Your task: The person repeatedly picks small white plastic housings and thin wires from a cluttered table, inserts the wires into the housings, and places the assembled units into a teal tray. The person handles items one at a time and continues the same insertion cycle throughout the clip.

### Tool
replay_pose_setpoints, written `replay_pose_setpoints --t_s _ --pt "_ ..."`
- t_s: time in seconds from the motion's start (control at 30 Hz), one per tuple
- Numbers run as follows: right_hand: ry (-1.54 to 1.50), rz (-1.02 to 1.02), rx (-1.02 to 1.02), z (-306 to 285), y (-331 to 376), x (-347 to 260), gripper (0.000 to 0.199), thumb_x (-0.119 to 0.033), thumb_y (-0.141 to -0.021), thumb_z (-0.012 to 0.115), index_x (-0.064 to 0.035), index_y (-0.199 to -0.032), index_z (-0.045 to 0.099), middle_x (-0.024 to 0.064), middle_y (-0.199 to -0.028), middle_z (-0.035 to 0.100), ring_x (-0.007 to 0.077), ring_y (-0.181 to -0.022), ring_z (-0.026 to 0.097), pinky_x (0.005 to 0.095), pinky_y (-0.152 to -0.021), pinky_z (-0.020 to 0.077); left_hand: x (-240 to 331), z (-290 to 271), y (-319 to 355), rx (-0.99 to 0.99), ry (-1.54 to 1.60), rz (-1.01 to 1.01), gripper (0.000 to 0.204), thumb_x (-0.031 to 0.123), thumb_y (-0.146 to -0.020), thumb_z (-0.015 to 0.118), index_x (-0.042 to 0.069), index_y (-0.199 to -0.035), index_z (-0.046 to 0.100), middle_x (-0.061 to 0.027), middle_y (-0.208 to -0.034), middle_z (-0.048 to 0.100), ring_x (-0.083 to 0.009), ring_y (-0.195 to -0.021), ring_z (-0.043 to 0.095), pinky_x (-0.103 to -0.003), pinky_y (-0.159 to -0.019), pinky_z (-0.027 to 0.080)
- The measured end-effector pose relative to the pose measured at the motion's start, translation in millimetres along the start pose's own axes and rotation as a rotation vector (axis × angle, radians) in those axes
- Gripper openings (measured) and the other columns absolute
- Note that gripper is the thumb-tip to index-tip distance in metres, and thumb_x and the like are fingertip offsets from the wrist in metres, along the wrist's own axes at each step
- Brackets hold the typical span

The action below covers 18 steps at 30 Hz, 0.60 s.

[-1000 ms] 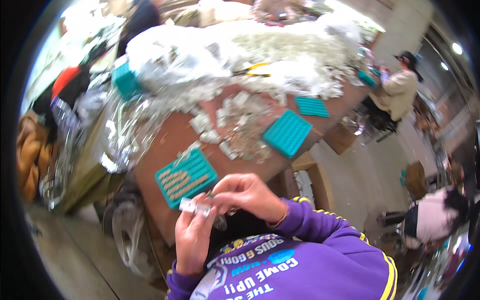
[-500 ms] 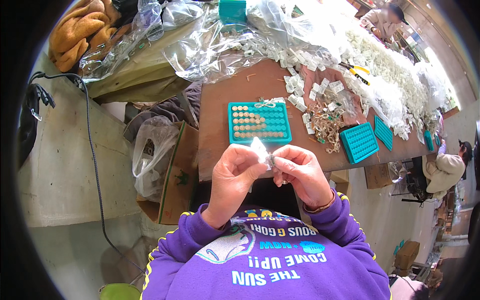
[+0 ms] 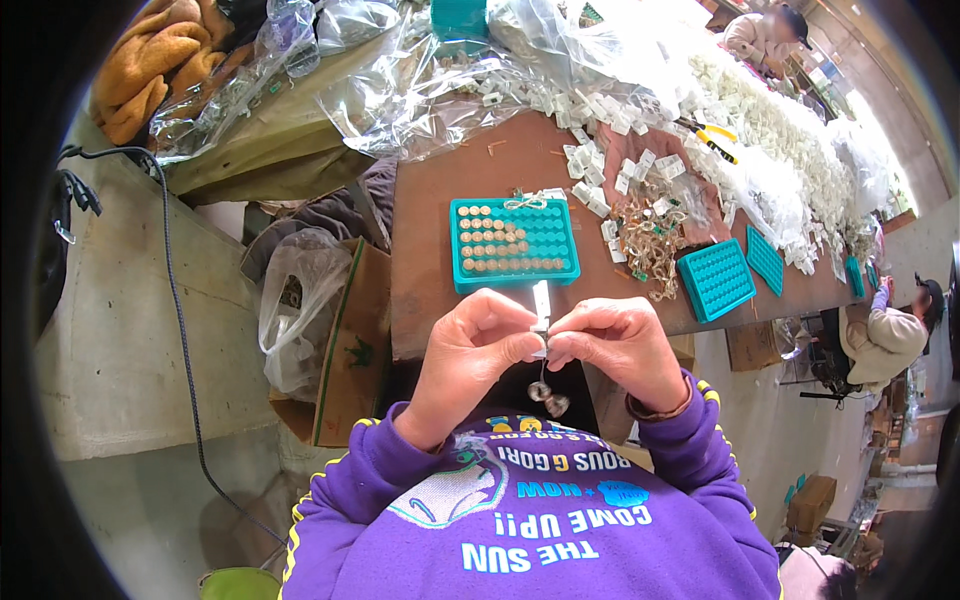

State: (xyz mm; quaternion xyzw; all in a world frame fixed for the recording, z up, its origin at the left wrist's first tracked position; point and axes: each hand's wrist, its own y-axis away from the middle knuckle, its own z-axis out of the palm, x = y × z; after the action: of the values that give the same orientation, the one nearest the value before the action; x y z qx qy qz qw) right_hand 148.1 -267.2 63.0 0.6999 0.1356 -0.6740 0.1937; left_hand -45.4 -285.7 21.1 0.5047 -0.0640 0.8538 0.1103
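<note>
Both hands — left hand point(image 3: 468, 345), right hand point(image 3: 618, 345) — pinch one small white packet point(image 3: 541, 303) before a teal tray point(image 3: 513, 243).

Four teal trays point(image 3: 513, 243), one yellow-handled pliers point(image 3: 712, 139), one cardboard box point(image 3: 352, 345).

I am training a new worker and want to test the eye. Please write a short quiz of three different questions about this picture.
1. True or false: both hands pinch the small white tag together.
2. What hangs under the tag? A) small metal pieces B) pliers C) a bag
3. Which teal tray holds round pieces: the tray nearest the hands or the tray further right?

Key: 1 true; the left hand and right hand meet on it. 2 A. 3 The nearest.
</note>
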Motion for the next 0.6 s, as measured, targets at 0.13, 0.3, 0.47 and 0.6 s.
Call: replay_pose_setpoints --t_s 0.13,0.3,0.47,0.6 --pt "-0.201 0.097 -0.11 -11 -6 5 0.014 -0.001 -0.081 0.075 0.0008 -0.087 0.062 0.0052 -0.082 0.065 0.0095 -0.074 0.063 0.022 -0.066 0.0508 3 -2 -1 -0.137 0.02 -0.056 0.018 -0.003 -0.085 0.07 0.001 -0.098 0.057 -0.0066 -0.091 0.065 -0.0116 -0.082 0.064 -0.024 -0.074 0.054" --pt "-0.604 0.192 -0.165 -3 -11 24 0.018 -0.009 -0.083 0.074 -0.0052 -0.08 0.056 0.0043 -0.079 0.063 0.0124 -0.072 0.062 0.0253 -0.066 0.051 -1 4 -3 -0.196 0.143 -0.029 0.018 -0.005 -0.085 0.069 0.002 -0.096 0.055 -0.0074 -0.091 0.064 -0.0134 -0.086 0.066 -0.026 -0.074 0.055" --pt "-0.339 0.069 0.101 -2 -4 20 0.014 -0.011 -0.091 0.068 0.0005 -0.087 0.06 0.0055 -0.083 0.064 0.0095 -0.077 0.063 0.0233 -0.071 0.0533 -6 16 -7 0.104 0.037 0.141 0.013 -0.005 -0.084 0.07 0.0 -0.091 0.06 -0.0067 -0.088 0.068 -0.011 -0.082 0.065 -0.024 -0.073 0.054" --pt "0.198 -0.178 0.159 4 9 12 0.011 -0.005 -0.088 0.069 0.0044 -0.092 0.066 0.0054 -0.09 0.063 0.0098 -0.08 0.063 0.0251 -0.07 0.0535 -10 19 -9 0.24 -0.12 0.217 0.013 -0.003 -0.081 0.074 0.0 -0.087 0.063 -0.0043 -0.082 0.069 -0.0089 -0.079 0.066 -0.023 -0.071 0.054"
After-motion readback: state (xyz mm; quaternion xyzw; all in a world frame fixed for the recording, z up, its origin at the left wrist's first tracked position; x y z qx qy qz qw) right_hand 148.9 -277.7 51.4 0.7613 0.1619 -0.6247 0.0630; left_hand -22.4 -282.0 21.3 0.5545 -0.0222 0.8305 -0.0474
